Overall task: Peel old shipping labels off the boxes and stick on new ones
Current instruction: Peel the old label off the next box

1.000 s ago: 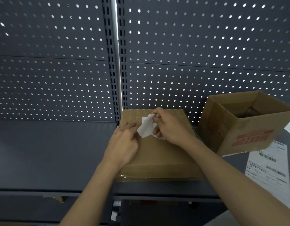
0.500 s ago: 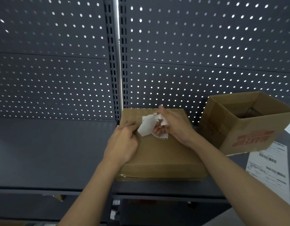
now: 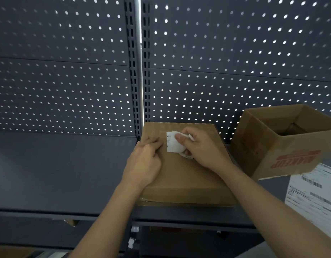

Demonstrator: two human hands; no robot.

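Old label (image 3: 172, 144) pinched in right hand (image 3: 200, 148), atop closed box (image 3: 189, 175).

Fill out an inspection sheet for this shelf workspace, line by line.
Surface: dark metal shelf.
Job's things: closed flat box; white label partly peeled off its top.
Clutter: open box printed MAKEUP; label sheet at right.
Hands: left hand presses on the flat box; right hand pinches the label.
Cables: nothing seen.
Surroundings: perforated back panel.
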